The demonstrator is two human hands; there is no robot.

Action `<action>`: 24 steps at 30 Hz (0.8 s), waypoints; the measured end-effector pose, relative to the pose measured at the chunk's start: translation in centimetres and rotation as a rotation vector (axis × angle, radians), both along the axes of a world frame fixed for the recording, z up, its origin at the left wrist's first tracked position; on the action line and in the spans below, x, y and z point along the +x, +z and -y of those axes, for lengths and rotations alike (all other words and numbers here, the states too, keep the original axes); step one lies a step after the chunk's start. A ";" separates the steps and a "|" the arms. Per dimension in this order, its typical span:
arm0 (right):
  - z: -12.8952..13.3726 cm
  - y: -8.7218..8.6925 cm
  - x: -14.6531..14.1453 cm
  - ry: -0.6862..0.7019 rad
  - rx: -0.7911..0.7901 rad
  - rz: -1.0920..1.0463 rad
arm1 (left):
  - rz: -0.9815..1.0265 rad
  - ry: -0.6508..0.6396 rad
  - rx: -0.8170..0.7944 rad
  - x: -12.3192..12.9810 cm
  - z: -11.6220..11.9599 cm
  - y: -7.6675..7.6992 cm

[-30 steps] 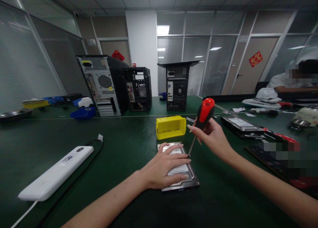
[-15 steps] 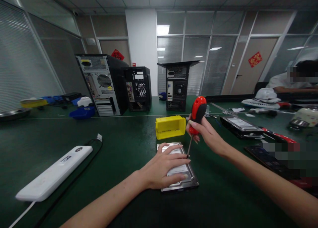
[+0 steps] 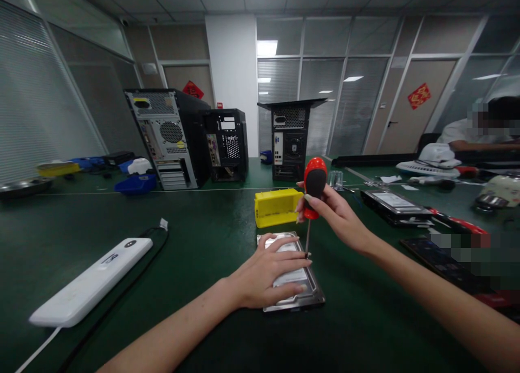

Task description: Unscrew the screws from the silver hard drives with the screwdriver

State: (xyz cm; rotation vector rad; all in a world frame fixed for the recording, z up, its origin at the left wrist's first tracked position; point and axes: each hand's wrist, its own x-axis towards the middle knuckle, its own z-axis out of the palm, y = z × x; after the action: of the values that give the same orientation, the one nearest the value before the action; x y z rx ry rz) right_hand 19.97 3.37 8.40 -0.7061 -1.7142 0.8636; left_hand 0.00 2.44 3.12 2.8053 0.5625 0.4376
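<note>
A silver hard drive [image 3: 312, 293] lies flat on the green table, partly covered by my left hand [image 3: 276, 273]. That hand rests palm down on it with the fingers stretched out and apart. My right hand [image 3: 331, 208] grips a red and black screwdriver [image 3: 316, 183] by its handle. The shaft points down, nearly upright, and its tip is at the drive's right side, by the fingertips of my left hand. A small dark piece shows at the tip, too small to make out. Just behind the drive stands a yellow plastic bin [image 3: 276, 209], partly hidden by my right hand.
Several computer cases, among them a large tower [image 3: 170, 140], stand at the back. A white power strip [image 3: 93, 281] with cables lies on the left. Stacked hard drives [image 3: 396, 206] and red-handled pliers [image 3: 459, 221] lie on the right. A person [image 3: 467, 132] sits at far right.
The screwdriver's handle has swung left and is more upright, with my right hand turned along with it. Its tip stays at the same spot. My left hand and the hard drive have not moved.
</note>
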 end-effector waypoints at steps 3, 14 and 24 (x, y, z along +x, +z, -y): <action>0.1 -0.1 -0.1 0.036 -0.010 -0.022 | -0.007 -0.001 0.002 0.0 0.0 0.0; 0.1 0.3 0.0 0.026 0.070 -0.085 | -0.028 -0.002 0.005 0.0 0.0 -0.1; 0.2 0.1 -0.3 0.017 0.099 -0.067 | -0.034 -0.002 0.020 0.0 0.0 0.1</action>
State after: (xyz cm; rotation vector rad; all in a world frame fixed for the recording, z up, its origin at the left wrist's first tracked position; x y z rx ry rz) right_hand 19.70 3.20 8.52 -0.5903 -1.6927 0.7995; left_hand 0.05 2.43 3.18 2.8369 0.5656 0.3987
